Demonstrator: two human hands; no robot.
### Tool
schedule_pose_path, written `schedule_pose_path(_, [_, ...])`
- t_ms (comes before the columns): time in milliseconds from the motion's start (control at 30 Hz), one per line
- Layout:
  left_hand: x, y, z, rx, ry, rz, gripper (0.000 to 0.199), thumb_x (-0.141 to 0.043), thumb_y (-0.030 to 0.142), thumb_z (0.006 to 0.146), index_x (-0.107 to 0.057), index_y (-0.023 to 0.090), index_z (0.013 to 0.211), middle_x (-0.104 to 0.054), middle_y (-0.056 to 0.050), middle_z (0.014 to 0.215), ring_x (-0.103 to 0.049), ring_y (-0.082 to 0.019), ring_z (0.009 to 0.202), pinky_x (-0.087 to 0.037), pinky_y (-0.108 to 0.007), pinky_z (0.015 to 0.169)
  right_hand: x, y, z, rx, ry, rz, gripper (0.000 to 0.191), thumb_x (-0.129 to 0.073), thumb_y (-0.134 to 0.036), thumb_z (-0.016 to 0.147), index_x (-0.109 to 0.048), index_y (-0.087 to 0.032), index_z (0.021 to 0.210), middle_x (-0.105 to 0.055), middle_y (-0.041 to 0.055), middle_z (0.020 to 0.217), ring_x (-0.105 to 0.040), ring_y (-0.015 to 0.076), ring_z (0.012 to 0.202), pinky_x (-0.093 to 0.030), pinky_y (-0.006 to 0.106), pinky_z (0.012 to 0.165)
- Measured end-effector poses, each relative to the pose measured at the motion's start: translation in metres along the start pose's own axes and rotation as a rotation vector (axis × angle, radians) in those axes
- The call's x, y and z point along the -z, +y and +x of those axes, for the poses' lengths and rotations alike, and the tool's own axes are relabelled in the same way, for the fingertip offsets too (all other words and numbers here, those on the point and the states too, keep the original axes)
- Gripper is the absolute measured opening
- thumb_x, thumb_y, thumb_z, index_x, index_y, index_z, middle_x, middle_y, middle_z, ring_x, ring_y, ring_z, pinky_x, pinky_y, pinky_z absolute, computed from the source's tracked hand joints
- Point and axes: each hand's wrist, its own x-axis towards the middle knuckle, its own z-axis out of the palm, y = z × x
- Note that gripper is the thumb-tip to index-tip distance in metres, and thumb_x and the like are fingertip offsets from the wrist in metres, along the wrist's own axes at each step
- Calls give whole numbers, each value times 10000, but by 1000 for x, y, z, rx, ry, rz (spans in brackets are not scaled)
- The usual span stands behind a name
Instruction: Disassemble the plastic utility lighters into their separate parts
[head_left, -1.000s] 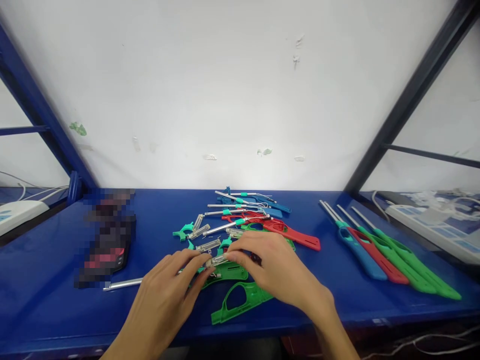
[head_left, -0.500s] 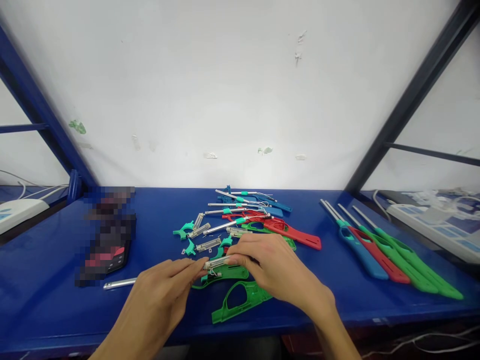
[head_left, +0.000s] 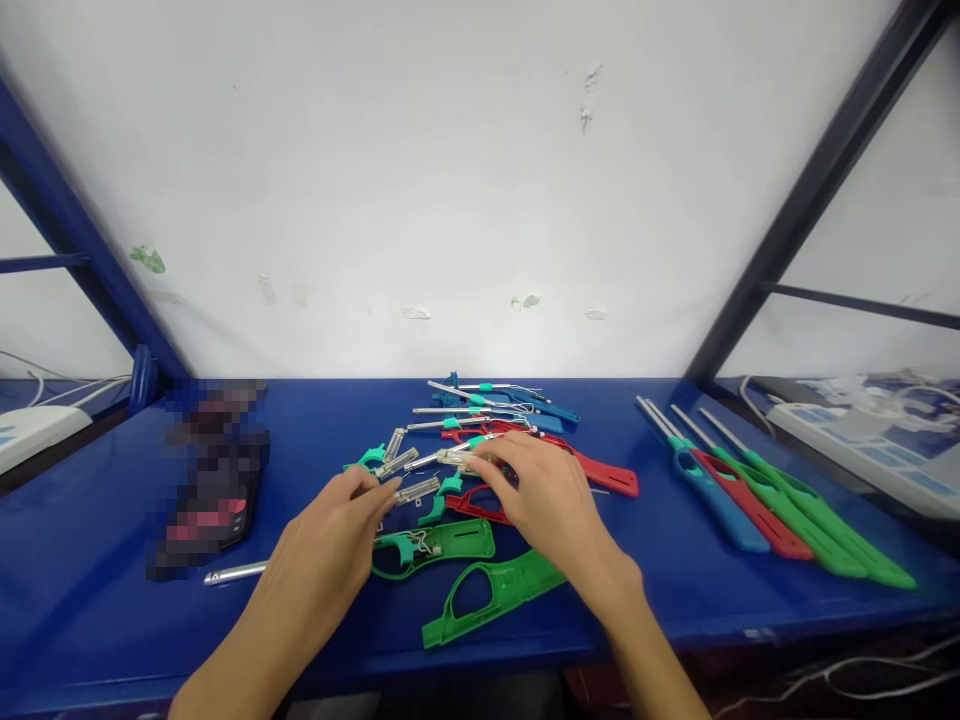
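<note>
My right hand [head_left: 544, 500] reaches over the pile of parts, thumb and fingers closed on the end of a clear lighter fuel tank [head_left: 452, 457]. My left hand [head_left: 330, 535] is lower and to the left, its fingertips pinched together by the left end of another clear tank [head_left: 420, 490]; whatever they hold is hidden. Below the hands lies a green handle half [head_left: 461, 540] with a teal trigger [head_left: 406, 546], white wires and a metal tube [head_left: 232, 573] running out left under my left hand. An empty green handle half [head_left: 480, 600] rests nearer the front edge.
Several teal triggers, red handle shells [head_left: 611, 473], blue shells [head_left: 559, 412] and metal tubes [head_left: 439, 424] lie behind the hands. Closed lighters [head_left: 724, 505] are lined up on the right. A dark, partly blurred object [head_left: 210, 520] sits left. Power strips [head_left: 862, 445] stand beyond the frame posts.
My hands have moved apart, from sharing a clear tank over the green half to separate spots farther back. The teal trigger and wires in that half now show. My right hand is among the tanks.
</note>
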Motion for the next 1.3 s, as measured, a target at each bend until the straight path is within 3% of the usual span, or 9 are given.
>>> schedule_pose_path(100, [-10, -1, 13, 42, -29, 21, 465, -341, 175, 1068, -766, 230, 1248, -757, -58, 1030, -738, -190, 803, -542, -263, 630, -10, 5, 4, -51, -8, -46, 214, -642, -286, 1082, -785, -216, 1226, -838, 87, 1063, -785, 284, 925, -527, 331, 719])
schedule_pose_path(167, [-13, -1, 17, 58, -28, 28, 471, -349, 179, 1064, -734, 237, 1329, -773, -75, 1148, -756, -217, 946, -563, -280, 697, -12, 7, 3, -55, -29, -54, 332, -669, -239, 1056, -716, -210, 1383, -844, 91, 1039, -791, 298, 900, -514, 329, 672])
schedule_pose_path(233, [-11, -1, 14, 69, -21, 34, 437, -375, 224, 1076, -757, 254, 1285, -787, -69, 1152, -758, -229, 959, -572, -292, 720, -8, 6, 1, -35, -57, -42, 377, -671, -230, 1052, -685, -239, 1429, -843, 67, 1005, -788, 280, 876, -501, 317, 658])
schedule_pose_path(367, [3, 0, -5, 35, -24, 21, 408, -402, 340, 1096, -795, 268, 1177, -793, -62, 1046, -752, -237, 907, -589, -304, 718, 5, -4, -7, 79, -170, 50, 117, -718, -292, 1046, -812, -304, 1114, -826, -17, 927, -761, 193, 832, -488, 281, 710])
schedule_pose_path(433, [8, 1, -14, -14, -48, 2, 397, -423, 379, 1093, -808, 286, 1126, -785, -49, 1019, -745, -231, 925, -596, -291, 716, 8, -11, -10, 140, -245, 92, 75, -755, -330, 1025, -825, -304, 1030, -820, -27, 930, -744, 186, 835, -471, 283, 716])
schedule_pose_path(600, [5, 0, -24, -70, -78, 4, 370, -450, 308, 1067, -819, 290, 1064, -766, -39, 975, -726, -223, 886, -596, -273, 668, 3, -20, -13, 159, -357, 109, 48, -831, -324, 962, -823, -288, 992, -814, -14, 943, -730, 211, 854, -438, 293, 708])
schedule_pose_path(833, [0, -7, -25, -69, -79, 36, 459, -375, 196, 1054, -823, 292, 1030, -806, -36, 1016, -786, -195, 798, -584, -263, 645, -4, -17, -10, 131, -393, 112, 102, -832, -232, 955, -802, -264, 862, -807, -32, 864, -719, 186, 804, -403, 281, 670])
schedule_pose_path(1033, [3, -10, -29, -29, -75, 47, 440, -354, 250, 1079, -793, 287, 1087, -834, -37, 1043, -819, -230, 811, -600, -292, 677, -4, -18, -10, 105, -405, 145, 133, -828, -208, 951, -799, -261, 832, -806, -39, 844, -717, 172, 777, -404, 269, 648])
schedule_pose_path(1300, [4, -15, -29, -3, -93, -2, 347, -391, 324, 1103, -737, 303, 1111, -839, 8, 1067, -819, -204, 797, -580, -254, 658, -1, -17, -10, 104, -391, 152, 90, -867, -248, 926, -799, -261, 869, -787, -46, 813, -698, 169, 755, -366, 270, 622])
